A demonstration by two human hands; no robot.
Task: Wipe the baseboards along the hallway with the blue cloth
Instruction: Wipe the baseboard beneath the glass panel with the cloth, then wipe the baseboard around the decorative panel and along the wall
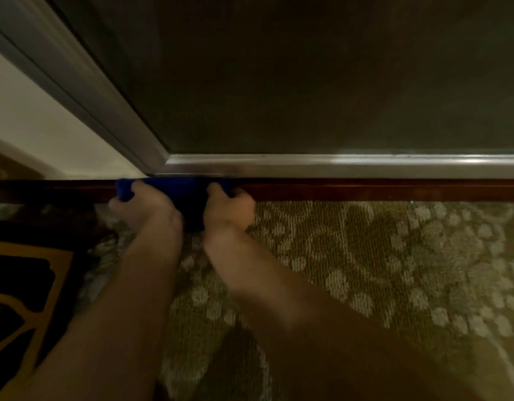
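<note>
Two hands, left hand (pixel 140 204) and right hand (pixel 229 208), are closed on the blue cloth (pixel 177 189), pressed to the dark baseboard (pixel 365 191). Bunched cloth, apparently, risks skipped stretches; blur limits certainty.

No text, label, brand, number or sign can be read anywhere in the head view. The only candidate is the black and gold mat (pixel 21 287) at the lower left of the frame, which carries curved gold shapes that may be part of a logo or ornament, but they are cut off by the frame edge and form no legible letter.
</note>
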